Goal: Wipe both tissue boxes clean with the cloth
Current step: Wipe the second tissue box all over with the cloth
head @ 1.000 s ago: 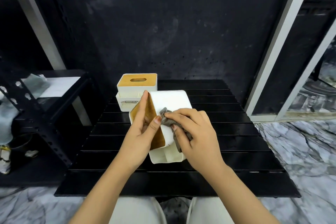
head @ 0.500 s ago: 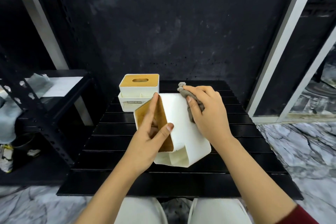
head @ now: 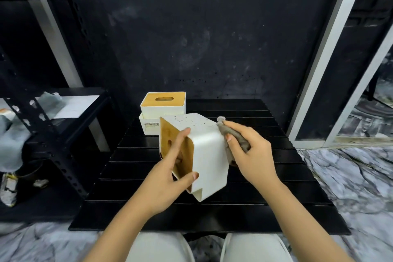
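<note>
Dim, dark-walled scene lit from above and the front, sharp at centre, with wide-angle bending at edges and faint sheen on the desk (head: 276, 155).

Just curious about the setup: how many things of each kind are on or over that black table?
Tissue boxes: 2, the held box and the far box
Cloths: 1, the cloth
Hands: 2, left hand and right hand
Total: 5
</note>
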Demonstrator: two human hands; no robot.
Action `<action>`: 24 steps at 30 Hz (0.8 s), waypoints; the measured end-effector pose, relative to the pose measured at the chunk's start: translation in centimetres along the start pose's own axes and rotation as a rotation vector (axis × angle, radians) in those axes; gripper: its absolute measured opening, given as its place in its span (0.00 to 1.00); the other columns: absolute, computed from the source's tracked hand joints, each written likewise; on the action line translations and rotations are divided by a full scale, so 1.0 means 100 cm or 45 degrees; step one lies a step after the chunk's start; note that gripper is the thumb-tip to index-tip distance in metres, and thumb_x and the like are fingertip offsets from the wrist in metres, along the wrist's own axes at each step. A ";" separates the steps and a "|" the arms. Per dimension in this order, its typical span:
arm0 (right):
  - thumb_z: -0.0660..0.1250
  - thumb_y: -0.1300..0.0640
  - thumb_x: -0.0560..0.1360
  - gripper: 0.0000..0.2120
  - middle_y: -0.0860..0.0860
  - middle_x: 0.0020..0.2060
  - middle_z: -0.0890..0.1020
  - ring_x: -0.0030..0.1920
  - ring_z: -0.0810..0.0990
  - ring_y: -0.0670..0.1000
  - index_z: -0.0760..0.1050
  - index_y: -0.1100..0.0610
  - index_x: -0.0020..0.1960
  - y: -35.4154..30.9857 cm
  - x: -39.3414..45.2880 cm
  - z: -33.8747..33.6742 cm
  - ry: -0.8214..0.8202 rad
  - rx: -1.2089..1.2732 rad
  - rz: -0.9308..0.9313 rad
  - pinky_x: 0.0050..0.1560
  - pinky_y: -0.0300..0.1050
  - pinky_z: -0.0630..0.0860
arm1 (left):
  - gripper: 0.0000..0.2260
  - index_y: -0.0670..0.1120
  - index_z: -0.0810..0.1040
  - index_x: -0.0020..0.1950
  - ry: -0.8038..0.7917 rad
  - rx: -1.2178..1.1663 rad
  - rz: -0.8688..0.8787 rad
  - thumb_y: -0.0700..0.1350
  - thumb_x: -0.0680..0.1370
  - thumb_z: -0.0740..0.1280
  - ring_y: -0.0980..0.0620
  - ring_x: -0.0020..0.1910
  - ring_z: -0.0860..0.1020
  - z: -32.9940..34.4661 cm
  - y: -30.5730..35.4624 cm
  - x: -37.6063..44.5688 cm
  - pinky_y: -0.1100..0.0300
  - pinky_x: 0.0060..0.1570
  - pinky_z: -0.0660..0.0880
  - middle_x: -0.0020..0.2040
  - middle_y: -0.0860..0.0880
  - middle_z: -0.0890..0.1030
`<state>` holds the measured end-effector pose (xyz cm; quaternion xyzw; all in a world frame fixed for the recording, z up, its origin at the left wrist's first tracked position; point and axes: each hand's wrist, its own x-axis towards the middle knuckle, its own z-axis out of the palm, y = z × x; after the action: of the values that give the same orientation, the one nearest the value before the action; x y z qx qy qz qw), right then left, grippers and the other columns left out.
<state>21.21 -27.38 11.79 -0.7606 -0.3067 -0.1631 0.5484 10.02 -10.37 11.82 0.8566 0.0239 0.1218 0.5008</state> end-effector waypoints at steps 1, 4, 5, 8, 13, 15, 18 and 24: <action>0.65 0.60 0.75 0.17 0.43 0.45 0.80 0.47 0.78 0.45 0.74 0.43 0.59 0.002 -0.004 0.002 0.003 0.011 0.025 0.50 0.42 0.77 | 0.41 0.83 0.47 0.61 -0.001 0.001 -0.006 0.43 0.75 0.69 0.60 0.68 0.65 0.002 -0.002 -0.002 0.70 0.60 0.64 0.70 0.59 0.65; 0.65 0.60 0.75 0.16 0.41 0.47 0.80 0.49 0.78 0.45 0.75 0.45 0.60 0.007 -0.012 0.006 0.033 0.025 0.077 0.52 0.45 0.77 | 0.32 0.77 0.57 0.65 0.028 -0.166 -0.037 0.47 0.75 0.70 0.56 0.68 0.70 0.008 -0.003 -0.001 0.59 0.65 0.69 0.70 0.55 0.69; 0.65 0.60 0.75 0.16 0.41 0.47 0.80 0.49 0.78 0.45 0.76 0.46 0.60 0.009 -0.013 0.007 0.039 0.020 0.084 0.52 0.46 0.77 | 0.27 0.74 0.62 0.65 0.068 -0.279 -0.056 0.51 0.75 0.69 0.59 0.65 0.73 0.009 0.001 -0.001 0.64 0.61 0.72 0.68 0.55 0.71; 0.65 0.60 0.75 0.16 0.40 0.44 0.79 0.47 0.78 0.47 0.76 0.46 0.60 0.011 -0.018 0.011 0.040 0.005 0.111 0.50 0.51 0.78 | 0.22 0.66 0.68 0.62 0.195 -0.504 -0.090 0.53 0.70 0.65 0.72 0.51 0.77 0.011 0.008 0.002 0.78 0.43 0.71 0.60 0.62 0.75; 0.65 0.59 0.75 0.17 0.40 0.46 0.78 0.49 0.77 0.47 0.74 0.43 0.60 0.011 -0.020 0.013 0.047 -0.050 0.086 0.51 0.49 0.77 | 0.29 0.62 0.63 0.67 0.294 -0.619 -0.114 0.48 0.70 0.68 0.71 0.47 0.79 0.015 0.006 0.005 0.77 0.41 0.72 0.58 0.60 0.76; 0.65 0.59 0.75 0.16 0.41 0.48 0.76 0.51 0.75 0.47 0.75 0.44 0.61 0.010 -0.020 0.014 0.052 -0.132 0.084 0.52 0.47 0.76 | 0.32 0.63 0.61 0.69 0.290 -0.596 -0.120 0.49 0.68 0.69 0.70 0.48 0.79 0.016 0.005 0.006 0.77 0.41 0.72 0.59 0.58 0.77; 0.65 0.57 0.75 0.14 0.42 0.53 0.71 0.52 0.72 0.46 0.76 0.47 0.60 0.005 -0.020 0.016 0.101 -0.287 0.037 0.49 0.45 0.77 | 0.34 0.65 0.58 0.70 0.286 -0.530 -0.143 0.52 0.67 0.68 0.71 0.47 0.78 0.018 0.006 0.008 0.74 0.42 0.73 0.54 0.62 0.78; 0.57 0.48 0.74 0.16 0.42 0.53 0.73 0.51 0.71 0.45 0.75 0.44 0.59 -0.024 -0.029 0.032 0.028 -0.326 -0.166 0.44 0.46 0.76 | 0.35 0.66 0.55 0.71 0.265 -0.469 -0.152 0.56 0.67 0.67 0.70 0.48 0.78 0.017 0.006 0.012 0.74 0.43 0.73 0.49 0.65 0.78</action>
<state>17.21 -24.74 10.73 -0.8010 -0.3261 -0.2443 0.4386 11.49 -11.94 11.76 0.7305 0.1036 0.1821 0.6499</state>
